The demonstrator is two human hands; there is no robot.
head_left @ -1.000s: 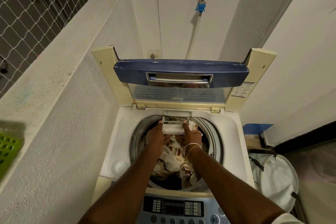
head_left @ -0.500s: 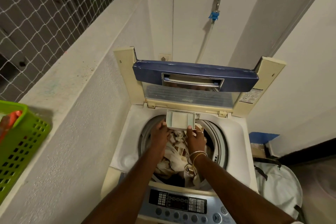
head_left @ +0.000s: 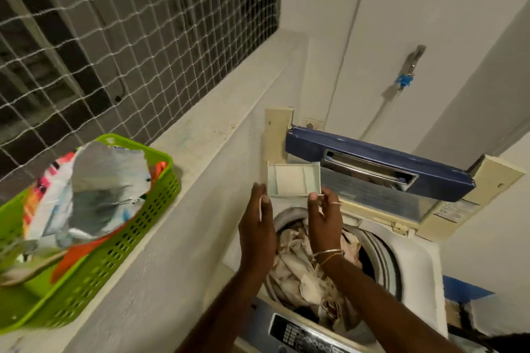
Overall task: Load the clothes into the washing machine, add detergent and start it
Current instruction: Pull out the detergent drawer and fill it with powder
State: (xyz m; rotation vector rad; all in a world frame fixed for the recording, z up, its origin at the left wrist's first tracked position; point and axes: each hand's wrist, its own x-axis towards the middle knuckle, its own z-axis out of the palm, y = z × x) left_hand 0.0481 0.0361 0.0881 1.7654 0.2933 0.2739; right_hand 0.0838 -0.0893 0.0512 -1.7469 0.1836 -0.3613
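Detergent drawer [head_left: 293, 179], a small pale tray lifted free of the washing machine [head_left: 413, 261], is being held up in the air between both hands, above the open drum and in front of the raised lid [head_left: 378, 165]. In the head view, the left hand [head_left: 257, 228] is pinching the tray's near left corner, thumb pressing on its front edge, fingers curled behind. The right hand [head_left: 325, 223] is gripping the near right corner between thumb and fingertips; a ring and thin bangles are showing on it. Both forearms are reaching up from the bottom edge over the control panel [head_left: 304, 337].

Below the hands, the drum is sitting full of clothes [head_left: 298, 269], cream and brown fabric crumpled together. The blue-fronted lid is standing open against a pale wall, where a tap [head_left: 408, 69] with a blue fitting is hanging. To the left, a low concrete ledge [head_left: 200, 135] is running beside the machine, and a green basket [head_left: 94, 272] is resting on it, holding a torn, foil-lined packet [head_left: 97, 189] with colourful print. White netting [head_left: 114, 37] is covering the dark opening above the ledge.

The tray is looking rectangular, off-white with a greenish tint, split by low dividers into compartments; whether anything is lying in them cannot be told.
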